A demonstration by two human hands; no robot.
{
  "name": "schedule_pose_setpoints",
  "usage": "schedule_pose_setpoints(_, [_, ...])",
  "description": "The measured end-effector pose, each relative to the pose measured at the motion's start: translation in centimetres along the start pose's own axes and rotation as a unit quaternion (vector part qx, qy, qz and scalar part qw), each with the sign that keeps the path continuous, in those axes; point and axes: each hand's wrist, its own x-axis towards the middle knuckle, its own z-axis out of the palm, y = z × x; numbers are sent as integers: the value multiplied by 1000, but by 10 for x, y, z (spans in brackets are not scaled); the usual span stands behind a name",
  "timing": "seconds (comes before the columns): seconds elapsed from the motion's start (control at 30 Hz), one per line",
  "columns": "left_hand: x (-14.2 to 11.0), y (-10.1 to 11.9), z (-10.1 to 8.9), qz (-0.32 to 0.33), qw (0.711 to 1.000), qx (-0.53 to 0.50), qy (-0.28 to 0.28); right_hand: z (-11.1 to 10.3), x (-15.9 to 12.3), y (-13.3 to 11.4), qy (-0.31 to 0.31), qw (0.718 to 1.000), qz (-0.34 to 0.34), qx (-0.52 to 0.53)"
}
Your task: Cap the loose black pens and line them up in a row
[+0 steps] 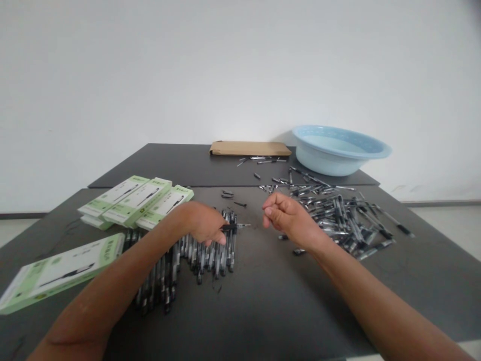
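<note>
My left hand is closed on a black pen whose metal tip points right, just above a row of assembled pens lying side by side on the dark table. My right hand is curled with its fingertips pinched together a short way right of the pen tip; what it holds, if anything, is too small to make out. Right of that hand lies a loose heap of pen parts.
Green and white pen boxes are stacked at the left, and one more box lies nearer the front left edge. A light blue basin and a flat brown carton stand at the back by the white wall.
</note>
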Motion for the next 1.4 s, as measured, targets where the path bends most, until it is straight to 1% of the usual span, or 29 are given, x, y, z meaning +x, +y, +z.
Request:
schedule_pose_setpoints(0.17, [1,0,1,6,1000,1,4,18,-8,-5,-39,999,-19,5])
schedule_pose_setpoints(0.3, [1,2,-1,-9,1000,12,-7,22,-11,-3,-60,998,-19,1])
schedule_pose_setpoints(0.4, [2,3,-2,-12,1000,2,-18,22,-14,-3,-62,998,-25,-13])
schedule_pose_setpoints(0.63, [3,4,-2,-10,999,10,-31,24,-18,-9,-18,992,-46,-114])
schedule_pose_setpoints(0.77, [4,2,-1,-3,1000,-5,-16,25,-19,-8,-12,986,-61,-155])
schedule_pose_setpoints(0.97, [5,1,2,11,1000,7,-1,29,-20,-4,13,980,-75,-182])
schedule_pose_setpoints(1.07, [4,4,0,4,1000,26,-8,32,-21,-3,29,976,-77,-202])
schedule_pose_setpoints(1.17, [3,6,-1,-5,999,39,-14,33,-21,-1,32,974,-83,-206])
schedule_pose_setpoints(1.4, [3,6,1,-3,999,41,4,38,-20,1,36,969,-101,-221])
